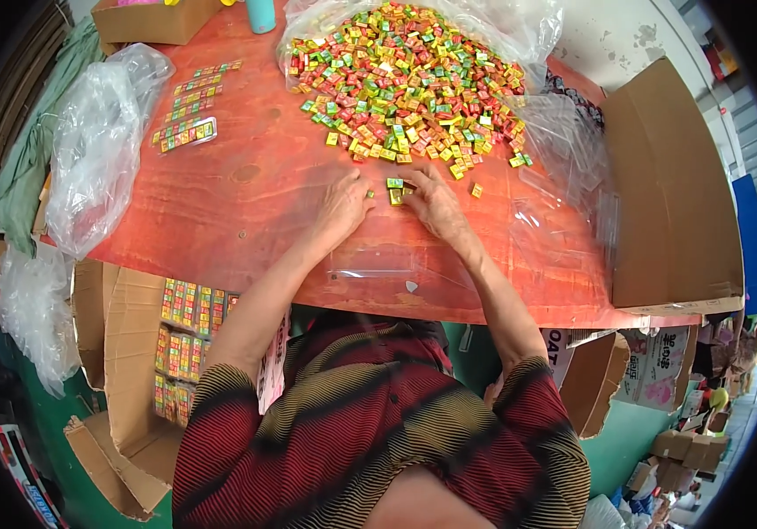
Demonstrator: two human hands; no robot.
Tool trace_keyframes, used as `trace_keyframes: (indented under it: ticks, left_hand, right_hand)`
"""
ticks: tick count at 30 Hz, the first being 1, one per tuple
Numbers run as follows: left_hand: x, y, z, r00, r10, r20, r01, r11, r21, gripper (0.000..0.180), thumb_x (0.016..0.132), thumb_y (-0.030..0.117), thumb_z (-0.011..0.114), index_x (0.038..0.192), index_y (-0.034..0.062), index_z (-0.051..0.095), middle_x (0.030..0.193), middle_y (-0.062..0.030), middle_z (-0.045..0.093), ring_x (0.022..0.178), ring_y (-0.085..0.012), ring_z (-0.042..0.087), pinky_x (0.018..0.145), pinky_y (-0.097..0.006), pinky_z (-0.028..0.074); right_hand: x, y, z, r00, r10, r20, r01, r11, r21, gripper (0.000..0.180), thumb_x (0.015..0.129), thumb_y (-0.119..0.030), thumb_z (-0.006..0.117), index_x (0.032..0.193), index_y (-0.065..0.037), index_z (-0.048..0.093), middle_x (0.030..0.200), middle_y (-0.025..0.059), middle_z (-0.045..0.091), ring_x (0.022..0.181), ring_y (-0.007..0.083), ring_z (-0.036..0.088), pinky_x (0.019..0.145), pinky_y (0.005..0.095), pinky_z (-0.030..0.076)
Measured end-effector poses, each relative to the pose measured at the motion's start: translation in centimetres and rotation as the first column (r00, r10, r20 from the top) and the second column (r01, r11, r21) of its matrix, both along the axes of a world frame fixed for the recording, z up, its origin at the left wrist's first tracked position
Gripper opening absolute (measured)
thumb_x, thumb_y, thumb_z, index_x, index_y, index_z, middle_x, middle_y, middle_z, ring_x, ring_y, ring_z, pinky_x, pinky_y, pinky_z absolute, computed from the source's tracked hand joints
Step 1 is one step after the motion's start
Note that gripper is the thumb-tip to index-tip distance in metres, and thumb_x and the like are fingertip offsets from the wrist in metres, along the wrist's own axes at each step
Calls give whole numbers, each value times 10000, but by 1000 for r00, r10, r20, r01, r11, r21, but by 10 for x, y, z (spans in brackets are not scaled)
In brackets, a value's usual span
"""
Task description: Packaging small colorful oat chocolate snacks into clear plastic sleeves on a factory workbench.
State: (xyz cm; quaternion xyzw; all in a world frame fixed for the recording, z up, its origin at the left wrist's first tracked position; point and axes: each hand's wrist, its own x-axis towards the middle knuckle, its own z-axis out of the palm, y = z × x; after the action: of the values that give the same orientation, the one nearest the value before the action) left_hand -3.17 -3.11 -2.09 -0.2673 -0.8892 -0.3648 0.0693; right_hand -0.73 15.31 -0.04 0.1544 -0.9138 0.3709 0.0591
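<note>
Red-stained wood, and on this table (246,198) two hands sit close together, between the near edge and the heap of colourful boxes (414,84)! The left hand (343,207) is half curled, a tiny box (370,194) at its fingertips; gripped or merely touched, I can't tell. Right hand (437,207) now: fingers bent, partly spread, against a little cluster of boxes (395,191), and again no telling how firmly.

Danger? A knuckle bump could knock that cluster crooked, and the heap toward the far edge could slide into it. A dragging forearm might sweep the clear plastic tray (370,272) over the near edge.

Out left, neat rows of boxes (186,134), then a clear plastic bag (101,145) across the left edge; a cardboard box (674,194) stands at the right edge. Below the near left corner, an open carton (136,339) of packed boxes, green floor (621,454) around.
</note>
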Motion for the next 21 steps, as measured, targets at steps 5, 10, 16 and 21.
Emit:
trace_keyframes:
  ticks: [5,10,16,21]
  left_hand:
    - [-3,4,-3,999,43,-8,-43,999,2,217,667,89,680,821,19,545,808,-146,494,766,-338,534,656,-411,438]
    - [5,-3,-3,998,54,32,-54,998,17,232,658,92,691,826,23,546,817,-134,490,771,-331,531,659,-414,429]
    - [4,-23,1,999,45,6,-45,999,21,226,670,97,680,831,16,544,802,-131,488,765,-330,531,655,-412,426]
    - [1,-36,-1,994,81,72,-82,997,8,209,681,101,669,813,12,533,805,-132,487,773,-328,529,653,-414,423]
  right_hand:
    - [-6,-14,4,990,-21,-140,40,990,135,318,732,-60,610,1045,-72,557,979,133,524,836,301,553,720,366,454]
    - [-31,-28,-9,973,-12,-229,103,916,388,78,712,-101,571,771,-52,587,831,134,591,782,321,561,670,392,464]
    - [-31,-34,-1,948,268,-174,-247,960,135,185,697,-2,560,868,-47,615,842,120,606,815,286,580,698,378,467]
    - [-18,-7,6,981,-149,-124,155,987,42,149,785,-89,584,925,-45,606,864,114,590,803,266,592,651,341,485]
